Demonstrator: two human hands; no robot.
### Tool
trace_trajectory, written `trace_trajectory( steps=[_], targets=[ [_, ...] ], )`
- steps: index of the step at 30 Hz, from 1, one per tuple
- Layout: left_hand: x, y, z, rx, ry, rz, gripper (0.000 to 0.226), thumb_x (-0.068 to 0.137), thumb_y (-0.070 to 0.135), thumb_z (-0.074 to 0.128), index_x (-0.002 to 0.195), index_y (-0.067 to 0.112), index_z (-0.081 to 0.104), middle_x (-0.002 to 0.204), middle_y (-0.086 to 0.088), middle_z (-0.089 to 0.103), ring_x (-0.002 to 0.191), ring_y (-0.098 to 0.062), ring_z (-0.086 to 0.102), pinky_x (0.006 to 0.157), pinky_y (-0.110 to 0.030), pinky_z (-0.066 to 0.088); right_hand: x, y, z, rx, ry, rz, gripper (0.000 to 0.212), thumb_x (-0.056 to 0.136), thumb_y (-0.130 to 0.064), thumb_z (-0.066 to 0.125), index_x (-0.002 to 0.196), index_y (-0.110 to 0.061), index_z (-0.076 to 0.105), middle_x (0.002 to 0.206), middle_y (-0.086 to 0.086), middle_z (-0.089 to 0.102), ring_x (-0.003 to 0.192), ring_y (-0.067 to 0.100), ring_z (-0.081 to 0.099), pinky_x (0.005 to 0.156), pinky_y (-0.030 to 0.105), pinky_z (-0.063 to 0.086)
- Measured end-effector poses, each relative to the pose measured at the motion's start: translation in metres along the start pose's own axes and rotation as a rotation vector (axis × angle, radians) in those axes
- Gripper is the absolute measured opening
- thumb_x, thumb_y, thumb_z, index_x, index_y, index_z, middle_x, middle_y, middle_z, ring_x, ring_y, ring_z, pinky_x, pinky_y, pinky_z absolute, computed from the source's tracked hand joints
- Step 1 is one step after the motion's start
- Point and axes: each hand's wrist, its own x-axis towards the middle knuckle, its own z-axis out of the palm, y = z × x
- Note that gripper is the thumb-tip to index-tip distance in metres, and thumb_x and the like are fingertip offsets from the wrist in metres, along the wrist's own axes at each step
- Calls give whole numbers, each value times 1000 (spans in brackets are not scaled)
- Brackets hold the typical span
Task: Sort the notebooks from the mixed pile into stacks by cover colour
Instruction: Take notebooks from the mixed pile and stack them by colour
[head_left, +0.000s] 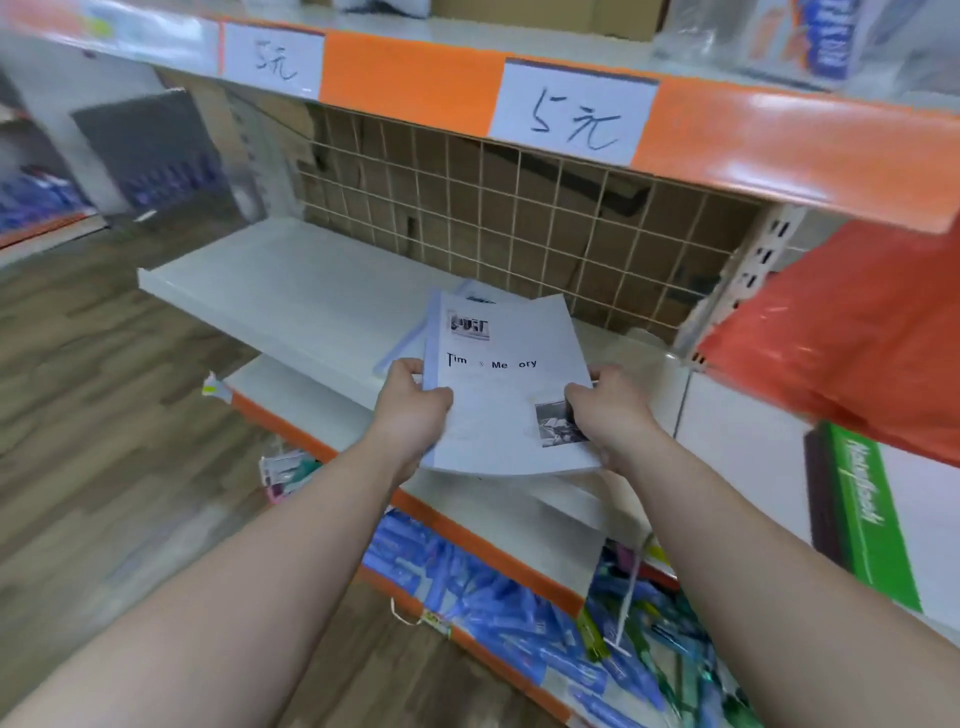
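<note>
I hold a pale blue-grey notebook (506, 379), printed with "Time Memory" and two small black-and-white pictures, above the white middle shelf (291, 291). My left hand (413, 410) grips its left edge, thumb on the cover. My right hand (605, 415) grips its lower right corner. More pale blue notebooks (402, 348) lie on the shelf under and behind it, mostly hidden. A green notebook (870, 519) lies on the white surface at the right.
An orange-edged upper shelf (779, 150) with "5元" price cards overhangs the work area. A wire grid backs the middle shelf. A red plastic bag (852, 332) hangs at the right. Lower shelves hold blue packets (498, 597) and coloured pens. Wooden floor lies to the left.
</note>
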Motion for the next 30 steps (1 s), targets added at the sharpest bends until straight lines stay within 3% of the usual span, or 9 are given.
trace_trajectory(
  steps=[4,6,9,13,17,20,25,30],
  targets=[
    [26,2,-4,15,17,-18,28,90,4,52,114,17,44,102,-12,65,74,-26,62,56,-27,46,24,-6,13,-16,-15,-23,17,87,-14,48,100,-12,58,86,5,65,72,22,61,55,26,44],
    [39,4,-5,24,5,-18,29,90,5,52,115,17,44,105,-12,65,78,-28,63,59,-28,49,35,-9,17,-24,-7,-28,14,88,-11,48,97,-11,58,81,3,62,70,22,59,52,24,39],
    [58,9,-8,34,-26,-13,29,91,6,52,116,17,44,106,-10,62,81,-28,64,59,-29,50,51,-15,24,-38,11,0,16,85,-14,49,98,-11,58,86,6,65,77,26,63,60,29,46],
    [92,13,-14,74,-71,26,30,92,7,52,119,16,44,104,-9,61,70,-22,60,52,-26,45,72,-24,39,-9,47,47,24,82,-18,50,104,-13,59,93,6,67,83,27,65,71,37,54],
    [136,15,-22,253,-164,110,33,93,12,56,123,14,43,93,-9,59,58,-18,50,46,-24,37,89,-29,60,48,114,105,21,83,-12,50,100,-4,59,91,12,66,81,29,64,59,27,46],
    [168,15,-27,428,-221,168,37,93,19,59,127,11,46,103,-13,62,71,-25,57,54,-28,40,96,-31,78,84,199,158,16,78,-11,50,90,-6,58,82,10,63,75,29,62,59,26,43],
    [201,9,-27,647,-276,256,38,93,26,60,126,9,52,110,-12,64,87,-29,59,70,-31,43,102,-28,99,62,310,228,25,84,-13,49,104,-3,60,94,12,65,82,29,61,63,27,40],
    [213,1,-25,857,-305,372,35,96,30,58,118,3,51,111,-18,60,98,-37,58,81,-39,49,96,-22,104,-167,334,237,23,92,-20,52,110,-5,53,102,10,60,92,31,56,70,29,37]
  ],
)
